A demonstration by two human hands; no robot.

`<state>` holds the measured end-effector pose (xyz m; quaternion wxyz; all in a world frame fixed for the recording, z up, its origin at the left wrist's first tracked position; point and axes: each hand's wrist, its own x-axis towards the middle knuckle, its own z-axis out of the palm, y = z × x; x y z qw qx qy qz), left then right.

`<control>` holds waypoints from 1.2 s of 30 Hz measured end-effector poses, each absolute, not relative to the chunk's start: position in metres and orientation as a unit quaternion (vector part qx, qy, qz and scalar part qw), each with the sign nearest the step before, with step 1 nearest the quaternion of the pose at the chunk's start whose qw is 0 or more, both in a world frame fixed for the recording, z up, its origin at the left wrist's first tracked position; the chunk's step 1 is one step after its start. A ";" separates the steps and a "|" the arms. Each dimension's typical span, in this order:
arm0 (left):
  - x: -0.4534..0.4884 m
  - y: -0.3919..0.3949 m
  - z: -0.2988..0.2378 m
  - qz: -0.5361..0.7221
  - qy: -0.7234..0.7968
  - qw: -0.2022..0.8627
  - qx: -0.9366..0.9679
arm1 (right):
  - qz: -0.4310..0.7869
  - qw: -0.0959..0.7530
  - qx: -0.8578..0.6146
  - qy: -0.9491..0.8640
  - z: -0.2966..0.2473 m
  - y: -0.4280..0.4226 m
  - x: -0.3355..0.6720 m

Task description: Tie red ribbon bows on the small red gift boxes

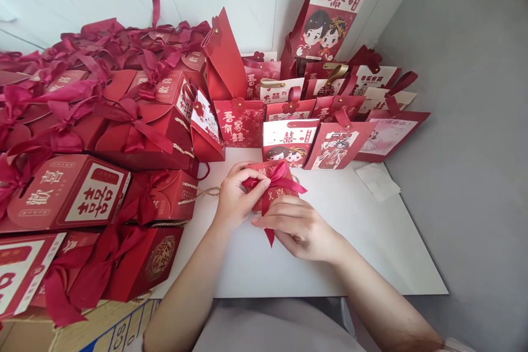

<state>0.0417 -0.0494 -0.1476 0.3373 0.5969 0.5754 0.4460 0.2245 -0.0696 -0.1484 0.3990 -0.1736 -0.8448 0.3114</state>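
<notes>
A small red gift box [275, 182] with gold characters and a red satin ribbon bow [280, 175] sits on the white table [371, 242] in front of me. My left hand [235, 198] grips the box's left side, with its fingertips pinching the ribbon near the bow. My right hand [299, 228] is closed over the box's near side, and a ribbon tail [270, 236] hangs below its fingers.
A pile of finished red boxes with ribbons [103, 137] fills the left. Upright red and white gift bags [313, 121] stand behind the box. A cardboard carton [103, 327] sits at the lower left. A white paper scrap [377, 180] lies to the right.
</notes>
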 end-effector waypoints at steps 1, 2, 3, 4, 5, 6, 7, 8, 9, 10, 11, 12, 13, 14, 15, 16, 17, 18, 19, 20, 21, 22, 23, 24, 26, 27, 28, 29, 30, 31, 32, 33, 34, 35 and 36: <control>0.042 -0.049 -0.148 0.448 0.574 0.343 0.593 | 0.317 0.396 -0.167 -0.845 -0.146 -0.070 0.226; 0.042 -0.049 -0.148 0.452 0.571 0.350 0.589 | 0.329 0.392 -0.158 -0.844 -0.144 -0.070 0.227; 0.042 -0.049 -0.148 0.458 0.567 0.360 0.583 | 0.347 0.388 -0.150 -0.840 -0.140 -0.071 0.230; 0.042 -0.049 -0.148 0.464 0.560 0.373 0.576 | 0.368 0.388 -0.145 -0.832 -0.136 -0.072 0.234; 0.042 -0.050 -0.147 0.471 0.553 0.387 0.568 | 0.387 0.393 -0.146 -0.821 -0.132 -0.072 0.238; 0.041 -0.050 -0.147 0.477 0.546 0.400 0.560 | 0.400 0.407 -0.159 -0.806 -0.129 -0.072 0.242; 0.042 -0.050 -0.146 0.479 0.544 0.410 0.553 | 0.399 0.428 -0.184 -0.789 -0.126 -0.070 0.247; 0.042 -0.051 -0.146 0.479 0.547 0.414 0.548 | 0.388 0.450 -0.226 -0.772 -0.125 -0.067 0.251; 0.043 -0.051 -0.145 0.477 0.551 0.413 0.546 | 0.374 0.468 -0.277 -0.751 -0.124 -0.063 0.254; 0.043 -0.051 -0.145 0.473 0.556 0.408 0.548 | 0.368 0.472 -0.332 -0.729 -0.125 -0.057 0.257; 0.044 -0.051 -0.144 0.469 0.560 0.400 0.553 | 0.376 0.464 -0.382 -0.705 -0.127 -0.051 0.258; 0.044 -0.051 -0.144 0.466 0.561 0.394 0.559 | 0.399 0.446 -0.419 -0.683 -0.129 -0.044 0.259; 0.045 -0.051 -0.144 0.464 0.559 0.390 0.566 | 0.429 0.422 -0.440 -0.666 -0.132 -0.038 0.259; 0.045 -0.051 -0.144 0.463 0.556 0.388 0.571 | 0.454 0.404 -0.448 -0.656 -0.135 -0.032 0.258; 0.045 -0.051 -0.144 0.461 0.554 0.387 0.575 | 0.471 0.391 -0.447 -0.652 -0.138 -0.028 0.257; 0.044 -0.050 -0.145 0.460 0.553 0.388 0.576 | 0.478 0.386 -0.443 -0.653 -0.140 -0.025 0.256; 0.044 -0.050 -0.145 0.459 0.552 0.389 0.577 | 0.477 0.387 -0.438 -0.656 -0.141 -0.023 0.254; 0.044 -0.050 -0.146 0.457 0.553 0.390 0.578 | 0.471 0.390 -0.437 -0.660 -0.142 -0.022 0.253; 0.044 -0.050 -0.146 0.456 0.554 0.389 0.577 | 0.461 0.394 -0.439 -0.663 -0.142 -0.023 0.251; 0.044 -0.050 -0.147 0.455 0.557 0.386 0.578 | 0.449 0.396 -0.442 -0.668 -0.142 -0.024 0.250; 0.044 -0.050 -0.147 0.453 0.560 0.380 0.580 | 0.436 0.398 -0.446 -0.673 -0.141 -0.026 0.249; 0.045 -0.050 -0.146 0.451 0.564 0.371 0.584 | 0.420 0.401 -0.452 -0.677 -0.140 -0.027 0.247; 0.045 -0.050 -0.146 0.448 0.566 0.361 0.590 | 0.405 0.402 -0.460 -0.680 -0.139 -0.028 0.246; 0.046 -0.049 -0.145 0.445 0.568 0.350 0.597 | 0.393 0.402 -0.469 -0.681 -0.139 -0.029 0.245; 0.048 -0.049 -0.143 0.440 0.570 0.336 0.608 | 0.381 0.400 -0.490 -0.674 -0.140 -0.029 0.244; 0.049 -0.049 -0.142 0.439 0.570 0.334 0.609 | 0.381 0.398 -0.502 -0.667 -0.140 -0.029 0.244; 0.049 -0.050 -0.141 0.439 0.569 0.337 0.608 | 0.381 0.398 -0.512 -0.659 -0.141 -0.028 0.244; 0.049 -0.050 -0.141 0.441 0.569 0.346 0.602 | 0.382 0.400 -0.519 -0.651 -0.142 -0.027 0.244; 0.048 -0.051 -0.141 0.449 0.567 0.360 0.589 | 0.385 0.403 -0.525 -0.643 -0.142 -0.027 0.244; 0.045 -0.051 -0.142 0.464 0.565 0.372 0.572 | 0.392 0.408 -0.528 -0.634 -0.142 -0.027 0.245; 0.043 -0.051 -0.143 0.486 0.564 0.377 0.551 | 0.401 0.414 -0.528 -0.624 -0.142 -0.027 0.245; 0.039 -0.051 -0.144 0.513 0.568 0.372 0.526 | 0.414 0.421 -0.524 -0.614 -0.142 -0.027 0.244; 0.035 -0.051 -0.145 0.537 0.578 0.356 0.501 | 0.428 0.427 -0.518 -0.605 -0.141 -0.027 0.244; 0.030 -0.051 -0.145 0.551 0.595 0.334 0.481 | 0.438 0.431 -0.511 -0.601 -0.141 -0.028 0.243; 0.026 -0.050 -0.145 0.551 0.613 0.312 0.472 | 0.443 0.432 -0.505 -0.602 -0.140 -0.029 0.242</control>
